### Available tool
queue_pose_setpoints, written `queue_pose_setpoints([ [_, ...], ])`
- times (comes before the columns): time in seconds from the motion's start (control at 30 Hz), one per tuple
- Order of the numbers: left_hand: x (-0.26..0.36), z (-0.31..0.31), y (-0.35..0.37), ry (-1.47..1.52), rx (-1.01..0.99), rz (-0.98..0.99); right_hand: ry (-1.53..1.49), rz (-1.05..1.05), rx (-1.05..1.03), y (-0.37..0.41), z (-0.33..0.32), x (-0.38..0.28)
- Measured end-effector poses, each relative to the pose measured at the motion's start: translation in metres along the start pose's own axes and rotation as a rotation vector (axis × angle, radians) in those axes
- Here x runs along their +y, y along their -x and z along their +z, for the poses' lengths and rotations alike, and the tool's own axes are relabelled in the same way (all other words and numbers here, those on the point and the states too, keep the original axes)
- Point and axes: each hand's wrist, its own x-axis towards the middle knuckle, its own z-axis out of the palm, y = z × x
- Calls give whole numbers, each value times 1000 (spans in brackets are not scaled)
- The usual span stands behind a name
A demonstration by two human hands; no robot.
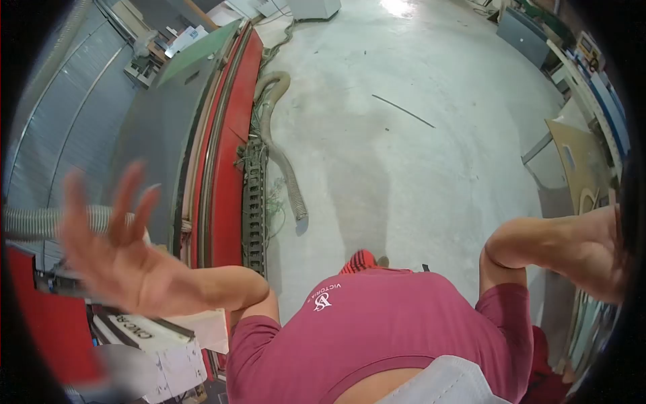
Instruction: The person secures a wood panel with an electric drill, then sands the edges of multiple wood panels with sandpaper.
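My left hand [121, 252] is raised at the left with its fingers spread, slightly blurred, and nothing in it. Behind it run a ribbed grey duct [40, 222] and the dark bed of a long red machine [232, 155]. On the far right, my right hand [599, 252] is lifted too. Its fingers run out of view at the dark edge, so whether it holds anything is hidden. Closest to it are the boards leaning along the right side, among them a tan panel [572, 158].
A flexible hose [282, 161] lies on the concrete floor [431, 182] beside a black cable chain [254, 215]. A thin dark strip [404, 111] lies farther out. Papers [178, 370] and a white panel with lettering [138, 330] are at lower left. A grey board [521, 37] stands back right.
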Motion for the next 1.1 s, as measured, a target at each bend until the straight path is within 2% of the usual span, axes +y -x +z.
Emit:
queue_pose_setpoints([
  [0.03, -11, 32, -6, -126, 243, 22, -234, 32, 213, 15, 31, 28],
  [0.07, -28, 53, 0, -63, 193, 74, -245, 32, 201, 34, 44, 63],
  [0.1, -44, 76, 3, 5, 154, 133, -52, 53, -160, 54, 56, 98],
  [0.17, -84, 104, -26, 165, -1031, 278, 377, 64, -862, 82, 73, 164],
  [0.2, -111, 122, -21, 167, -1006, 289, 347, 91, -742, 87, 81, 194],
  [0.23, -137, 143, -12, 153, -1027, 142, 202, 253, -450, 100, 78, 238],
  [0.27, -162, 172, -5, 141, -1050, -7, 174, 232, -303, 106, 55, 281],
  [0.3, -176, 217, -7, 145, -1042, -2, 146, 224, -153, 107, 54, 315],
  [0.33, -186, 272, -12, 243, -293, -83, 151, 216, -152, 122, 64, 351],
  [0.37, -206, 322, -22, 320, 465, -156, 177, 158, 38, 135, 108, 381],
  [0.4, -243, 366, -33, 330, 493, -152, 191, 84, 222, 145, 139, 416],
  [0.47, -313, 445, -53, 493, -219, 110, 231, 201, -572, 168, 152, 477],
  [0.5, -315, 477, -64, 416, -604, 132, 245, 221, -580, 167, 145, 513],
  [0.53, -317, 509, -80, 321, -979, 172, 199, 203, -739, 160, 128, 555],
  [0.57, -333, 545, -97, 330, -979, 182, 149, 176, -897, 155, 116, 600],
  [0.63, -364, 604, -119, 416, -646, 84, 528, 353, -231, 171, 106, 646],
  [0.67, -369, 655, -132, 428, -651, 92, 543, 353, -226, 179, 105, 683],
  [0.73, -360, 767, -153, 617, 512, 248, 479, 129, 461, 197, 104, 748],
  [0.77, -369, 798, -150, 629, 508, 245, 492, 127, 461, 211, 110, 773],
  [0.83, -388, 872, -138, 732, -514, 455, 589, 256, -383, 237, 124, 832],
  [0.87, -399, 914, -133, 738, -739, 546, 600, 256, -380, 243, 114, 865],
  [0.9, -417, 952, -139, 744, -740, 559, 489, 255, -680, 244, 96, 907],
  [0.93, -436, 978, -147, 655, -660, 437, 369, 245, -977, 244, 74, 944],
  [0.97, -457, 1007, -161, 558, -556, 329, 383, 210, -964, 247, 43, 982],
  [1.03, -502, 1056, -180, 366, -140, 131, 454, 374, -203, 264, -9, 1053],
  [1.1, -517, 1114, -209, 494, 332, 100, 830, 307, 595, 248, 59, 1122],
])
